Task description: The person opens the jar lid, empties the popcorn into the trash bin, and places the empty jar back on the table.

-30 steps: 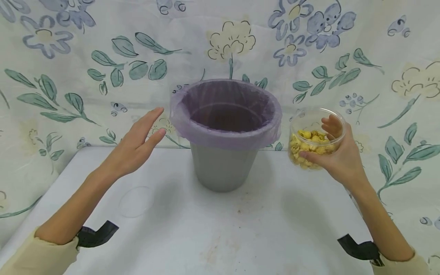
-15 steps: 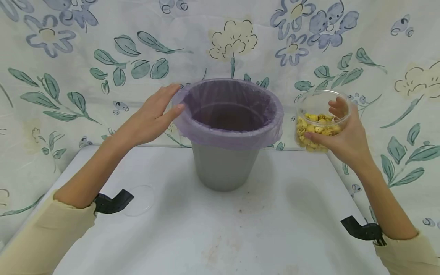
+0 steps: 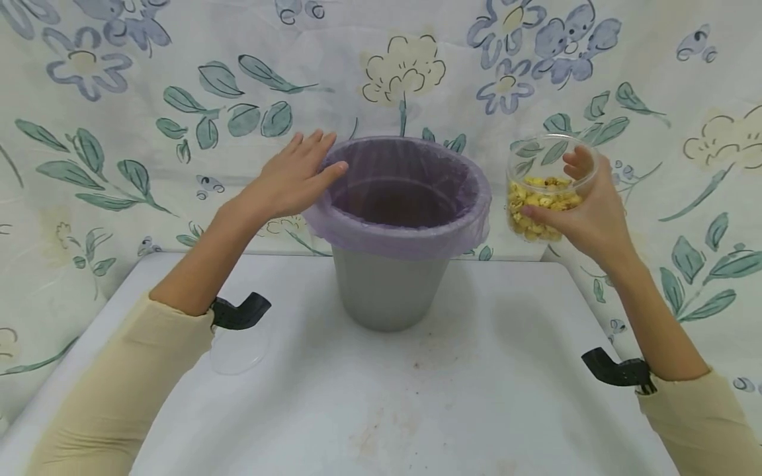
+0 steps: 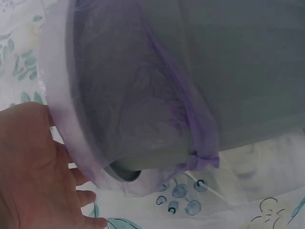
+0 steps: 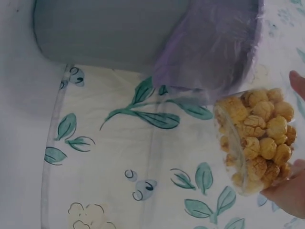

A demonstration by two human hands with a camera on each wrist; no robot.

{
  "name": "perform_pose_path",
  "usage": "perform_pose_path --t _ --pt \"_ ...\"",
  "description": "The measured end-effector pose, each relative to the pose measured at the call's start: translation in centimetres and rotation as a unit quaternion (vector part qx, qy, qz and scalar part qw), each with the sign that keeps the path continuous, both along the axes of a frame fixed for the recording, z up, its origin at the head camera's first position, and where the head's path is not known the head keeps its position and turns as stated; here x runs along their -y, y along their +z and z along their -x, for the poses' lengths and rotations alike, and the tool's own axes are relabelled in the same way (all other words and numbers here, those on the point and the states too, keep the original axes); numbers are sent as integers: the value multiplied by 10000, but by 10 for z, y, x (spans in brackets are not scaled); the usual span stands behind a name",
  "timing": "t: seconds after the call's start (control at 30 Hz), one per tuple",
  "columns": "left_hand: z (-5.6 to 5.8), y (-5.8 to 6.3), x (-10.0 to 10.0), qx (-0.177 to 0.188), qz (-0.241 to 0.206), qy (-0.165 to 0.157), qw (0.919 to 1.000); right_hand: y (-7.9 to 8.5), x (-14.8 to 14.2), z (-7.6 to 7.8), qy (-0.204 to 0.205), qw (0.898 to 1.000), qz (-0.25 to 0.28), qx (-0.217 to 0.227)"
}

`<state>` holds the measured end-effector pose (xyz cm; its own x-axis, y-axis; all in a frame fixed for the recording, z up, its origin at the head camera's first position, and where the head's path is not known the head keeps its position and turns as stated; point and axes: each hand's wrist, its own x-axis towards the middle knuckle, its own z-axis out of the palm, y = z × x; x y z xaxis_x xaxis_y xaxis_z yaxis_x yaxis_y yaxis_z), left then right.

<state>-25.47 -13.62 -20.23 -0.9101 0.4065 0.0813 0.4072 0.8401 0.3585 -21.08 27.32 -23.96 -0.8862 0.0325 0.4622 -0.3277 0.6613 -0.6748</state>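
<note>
A grey trash bin (image 3: 389, 291) stands at the table's back, lined with a purple plastic bag (image 3: 395, 241) folded over its rim. My left hand (image 3: 292, 175) is at the bin's left rim, fingers extended and spread; in the left wrist view the fingers lie against or very near the bag's edge. My right hand (image 3: 595, 221) grips a clear round plastic jar (image 5: 232, 143), lidless and upright, right of the bin and above the table. Yellow caramel popcorn (image 5: 262, 138) fills roughly its lower half. Inside the bin it looks dark, and the bottom cannot be made out.
A clear round lid (image 3: 238, 360) lies on the white table (image 3: 476, 396), partly behind the left forearm. Small brownish stains and crumbs (image 3: 417, 365) mark the table in front of the bin. A floral cloth (image 3: 250, 39) hangs behind it.
My left hand has moved right and up to the bin's rim. The right hand has lifted the jar of popcorn higher, keeping it upright.
</note>
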Motion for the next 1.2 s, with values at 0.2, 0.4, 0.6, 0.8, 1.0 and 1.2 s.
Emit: perform_pose_path --t 0.2,0.4,0.6,0.8,1.0,1.2 --pt "9 -4 -6 320 584 306 9973 8 0 6 56 9999 -50 -89" --pt "11 -9 -11 590 788 411 9943 17 2 10 27 9999 -150 -46" --pt "11 -11 -13 647 798 476 9936 28 4 18 -68 9984 -539 -155" --pt "12 -13 -13 680 812 478 9932 39 13 25 -12 9951 -876 -451" --pt "12 -13 -12 687 833 502 9929 46 25 32 172 9890 -1233 -803" --pt "11 -11 -12 689 877 503 9925 49 34 37 346 9835 -1533 -899"
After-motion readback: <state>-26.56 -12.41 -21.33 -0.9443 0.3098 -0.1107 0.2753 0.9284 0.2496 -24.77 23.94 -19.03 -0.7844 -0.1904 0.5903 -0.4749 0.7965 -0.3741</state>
